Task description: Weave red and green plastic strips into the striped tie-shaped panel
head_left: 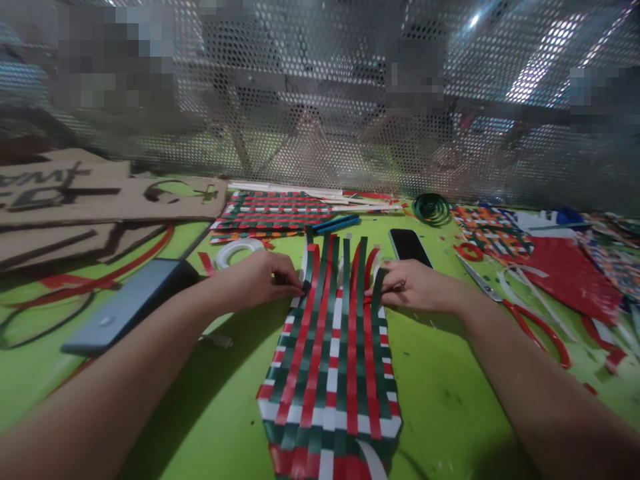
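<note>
In front of me a woven strip piece [334, 360] of red, green and white bands lies lengthwise, its loose ends sticking up at the far end. My left hand [270, 280] pinches the left edge of the weave near those ends. At the opposite edge, my right hand [405, 283] has its fingers closed around a green strip [377, 293]. A white strip [371, 460] curls up at the near end. Parts of the fingertips on both sides are hidden behind strips.
A phone [410, 247] and red-handled scissors [500, 300] lie to the right, a grey wedge-shaped object [133, 303] to the left. Farther back are cardboard [175, 210], a white roll [240, 250], another woven piece [280, 213], a green coil [431, 209] and a perforated metal screen [320, 87].
</note>
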{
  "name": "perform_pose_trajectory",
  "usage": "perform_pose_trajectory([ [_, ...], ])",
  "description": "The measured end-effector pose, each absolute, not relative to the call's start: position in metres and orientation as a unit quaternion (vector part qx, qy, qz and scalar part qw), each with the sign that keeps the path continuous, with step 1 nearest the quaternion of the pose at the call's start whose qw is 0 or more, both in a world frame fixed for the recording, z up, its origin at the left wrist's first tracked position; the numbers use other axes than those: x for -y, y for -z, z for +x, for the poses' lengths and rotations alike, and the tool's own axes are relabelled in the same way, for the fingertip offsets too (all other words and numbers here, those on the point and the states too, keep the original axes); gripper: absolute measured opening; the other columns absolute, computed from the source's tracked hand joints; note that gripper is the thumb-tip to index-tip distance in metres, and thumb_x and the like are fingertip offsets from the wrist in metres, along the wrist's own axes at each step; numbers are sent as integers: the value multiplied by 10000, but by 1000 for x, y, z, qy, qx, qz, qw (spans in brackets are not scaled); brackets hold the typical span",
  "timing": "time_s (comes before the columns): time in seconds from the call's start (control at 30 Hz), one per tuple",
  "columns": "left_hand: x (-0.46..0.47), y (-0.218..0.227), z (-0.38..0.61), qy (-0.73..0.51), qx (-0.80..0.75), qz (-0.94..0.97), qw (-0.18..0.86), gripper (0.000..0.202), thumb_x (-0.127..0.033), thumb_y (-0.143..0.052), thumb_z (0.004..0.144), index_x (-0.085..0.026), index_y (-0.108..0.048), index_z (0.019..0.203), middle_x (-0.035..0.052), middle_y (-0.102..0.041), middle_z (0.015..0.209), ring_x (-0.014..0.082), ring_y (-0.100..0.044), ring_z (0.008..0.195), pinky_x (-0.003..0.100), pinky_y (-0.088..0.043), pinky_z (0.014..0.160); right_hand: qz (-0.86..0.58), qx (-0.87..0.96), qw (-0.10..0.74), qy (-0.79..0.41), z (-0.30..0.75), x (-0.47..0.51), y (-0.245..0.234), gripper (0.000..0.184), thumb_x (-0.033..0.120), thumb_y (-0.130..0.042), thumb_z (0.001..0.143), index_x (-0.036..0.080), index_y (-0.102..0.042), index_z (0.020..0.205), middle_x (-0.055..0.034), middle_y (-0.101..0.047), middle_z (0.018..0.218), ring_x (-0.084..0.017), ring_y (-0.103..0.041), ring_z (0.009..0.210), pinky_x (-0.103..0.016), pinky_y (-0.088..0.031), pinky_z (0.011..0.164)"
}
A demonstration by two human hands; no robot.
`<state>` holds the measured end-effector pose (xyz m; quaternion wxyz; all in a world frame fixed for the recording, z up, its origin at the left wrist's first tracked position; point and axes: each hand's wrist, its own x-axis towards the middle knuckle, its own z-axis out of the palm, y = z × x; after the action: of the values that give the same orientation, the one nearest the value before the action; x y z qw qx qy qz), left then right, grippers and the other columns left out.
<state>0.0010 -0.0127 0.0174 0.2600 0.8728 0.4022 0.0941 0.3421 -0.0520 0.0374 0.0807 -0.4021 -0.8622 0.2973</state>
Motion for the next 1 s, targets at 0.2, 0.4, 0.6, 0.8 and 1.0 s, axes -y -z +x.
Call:
perform_pose_trajectory([
  [0.2,14,-20,1,-80,-407,872,259,247,-499,-681,866,-293,-808,916,12,-752,953,172,-676,802,261,-509,721,-438,839,76,-313,341,52,-38,135,269,-697,856,198,-785,782,-45,-696,879,-162,-596,739,-263,-441,641],
  [0.4,13,-18,-1,-88,-408,868,268,254,-499,-692,855,-279,-806,913,17,-753,942,175,-677,797,265,-511,714,-485,817,82,-300,335,54,-39,104,219,-690,827,189,-775,775,-34,-686,797,-166,-582,719,-272,-424,638],
  [0.6,12,-19,-2,-83,-406,868,273,246,-493,-680,863,-286,-805,908,19,-758,951,176,-675,804,264,-505,723,-462,819,86,-329,338,55,-39,145,230,-674,874,229,-814,914,-45,-716,909,-196,-624,822,-286,-466,724],
  [0.8,13,-21,-1,-85,-410,866,273,260,-501,-683,849,-280,-807,903,25,-762,945,179,-669,794,266,-498,712,-449,822,78,-340,345,54,-38,233,239,-635,910,273,-817,1052,-56,-686,1044,-199,-628,898,-298,-490,787],
  [1.0,12,-19,0,-86,-414,862,281,257,-509,-682,845,-288,-807,891,17,-764,944,175,-670,795,259,-495,707,-455,821,73,-338,348,52,-39,194,268,-640,912,261,-823,978,-53,-670,966,-194,-620,847,-296,-494,742],
])
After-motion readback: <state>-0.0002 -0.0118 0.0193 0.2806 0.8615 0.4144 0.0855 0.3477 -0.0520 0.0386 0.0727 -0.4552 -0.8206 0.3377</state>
